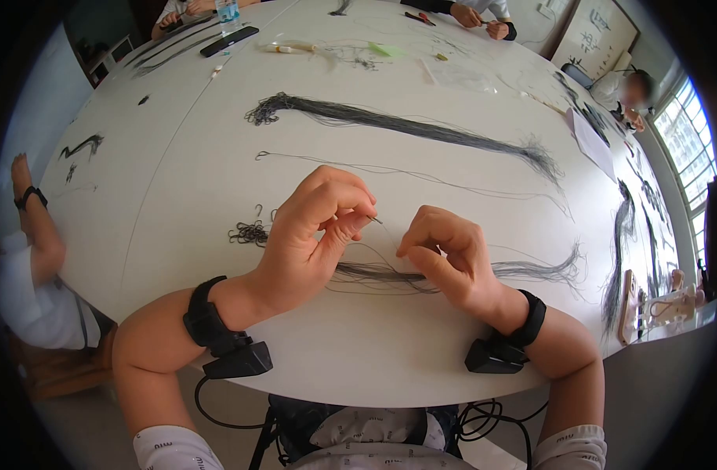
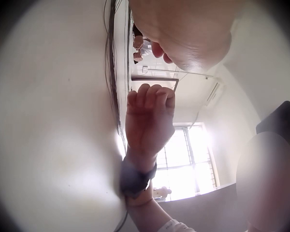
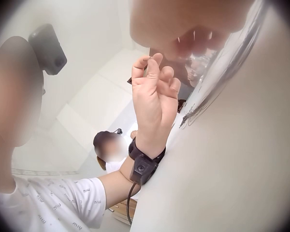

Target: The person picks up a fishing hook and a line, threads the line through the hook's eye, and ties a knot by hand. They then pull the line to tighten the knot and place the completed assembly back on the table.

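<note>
My left hand point(image 1: 307, 231) pinches a small dark fish hook point(image 1: 376, 220) between thumb and forefinger, its shank end sticking out toward the right. From it a thin line runs to my right hand point(image 1: 454, 254), whose thumb and curled forefinger pinch that line. Both hands are raised over a bundle of dark fishing line point(image 1: 527, 271), partly hidden behind them. A pile of loose hooks point(image 1: 247, 233) lies just left of my left hand. Beyond the hands, a single tied hook point(image 1: 261, 156) trails its line to the right.
Farther back on the white table point(image 1: 186, 172) lies a thick bundle of tied hooks and lines point(image 1: 405, 125). A phone point(image 1: 229, 41), a bottle point(image 1: 228, 12) and a paper sheet point(image 1: 590, 145) are around it. A clear stand point(image 1: 664, 309) is at the right edge. Other people sit around the table.
</note>
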`<state>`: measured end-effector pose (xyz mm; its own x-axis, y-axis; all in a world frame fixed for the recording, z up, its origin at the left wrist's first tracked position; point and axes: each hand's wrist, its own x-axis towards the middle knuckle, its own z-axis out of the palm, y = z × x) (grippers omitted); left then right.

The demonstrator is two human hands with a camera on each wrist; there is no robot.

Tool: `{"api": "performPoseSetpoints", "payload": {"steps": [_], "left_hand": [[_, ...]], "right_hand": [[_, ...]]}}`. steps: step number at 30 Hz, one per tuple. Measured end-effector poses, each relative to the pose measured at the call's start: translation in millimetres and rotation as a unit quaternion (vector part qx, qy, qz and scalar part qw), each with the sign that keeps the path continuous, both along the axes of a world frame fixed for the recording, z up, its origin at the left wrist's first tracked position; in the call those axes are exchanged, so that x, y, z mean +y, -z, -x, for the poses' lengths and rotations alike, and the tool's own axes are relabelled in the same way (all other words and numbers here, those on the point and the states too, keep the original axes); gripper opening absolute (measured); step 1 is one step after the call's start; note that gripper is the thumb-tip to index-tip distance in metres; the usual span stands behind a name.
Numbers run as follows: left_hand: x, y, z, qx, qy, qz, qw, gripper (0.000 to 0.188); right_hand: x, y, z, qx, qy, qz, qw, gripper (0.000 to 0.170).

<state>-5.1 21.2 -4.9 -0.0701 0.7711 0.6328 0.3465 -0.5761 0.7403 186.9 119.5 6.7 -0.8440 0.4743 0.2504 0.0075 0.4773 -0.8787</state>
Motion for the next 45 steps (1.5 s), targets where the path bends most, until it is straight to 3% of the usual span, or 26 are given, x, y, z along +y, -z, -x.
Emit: {"api": "performPoseSetpoints", "payload": {"steps": [5, 7, 8, 10, 14, 16, 17, 19, 23, 25, 32, 38, 40, 41, 43, 45], "left_hand": [[-2, -3, -3, 0.007, 0.020, 0.043, 0.999, 0.015], [-2, -4, -3, 0.019, 0.021, 0.050, 0.998, 0.016], [-1, -3, -3, 0.019, 0.020, 0.050, 0.998, 0.016], [0, -1, -2, 0.038, 0.033, 0.032, 0.998, 0.016], [-1, -6, -2, 0.072, 0.050, 0.019, 0.996, 0.017], [-1, -7, -2, 0.086, 0.046, 0.008, 0.995, 0.016], [-1, -6, -1, 0.086, 0.046, 0.008, 0.995, 0.016], [-2, -2, -1, 0.014, 0.048, 0.067, 0.997, 0.015], [-4, -11, -3, 0.040, 0.040, 0.082, 0.995, 0.016], [-5, -12, -4, 0.073, 0.057, 0.097, 0.991, 0.016], [0, -5, -2, 0.210, -0.035, -0.040, 0.976, 0.020], [1, -5, -1, 0.203, -0.083, -0.069, 0.973, 0.020], [0, -8, -1, 0.172, -0.082, -0.044, 0.981, 0.022], [0, -9, -1, 0.170, -0.084, -0.044, 0.981, 0.022], [-2, -11, -2, 0.145, -0.085, 0.006, 0.986, 0.013], [-2, -11, -1, 0.139, -0.082, 0.013, 0.987, 0.013]], "right_hand": [[-2, 0, 8, 0.089, 0.042, 0.020, 0.995, 0.014], [-3, 8, 10, 0.106, 0.009, 0.089, 0.990, 0.016], [-4, 6, 10, 0.105, 0.009, 0.089, 0.990, 0.016], [-8, 2, 10, 0.053, -0.037, 0.188, 0.980, 0.018], [-8, 3, 9, 0.023, -0.030, 0.235, 0.971, 0.018], [-6, 6, 10, 0.045, -0.014, 0.117, 0.992, 0.012], [-6, 6, 9, 0.045, -0.014, 0.117, 0.992, 0.012], [-5, 5, 9, 0.040, 0.027, -0.026, 0.999, 0.007], [-5, 7, 10, 0.056, 0.050, -0.068, 0.995, 0.007], [-4, 7, 11, 0.070, 0.045, -0.170, 0.982, 0.010], [-3, 10, 11, 0.090, 0.045, -0.188, 0.977, 0.015], [-1, 3, 8, 0.071, 0.008, -0.042, 0.997, 0.008], [4, -2, 8, 0.165, -0.069, 0.087, 0.980, 0.005], [5, -4, 8, 0.163, -0.071, 0.087, 0.980, 0.005], [7, -8, 5, 0.151, -0.137, 0.203, 0.958, 0.010], [4, -12, 5, 0.129, -0.132, 0.216, 0.959, 0.013]]}}
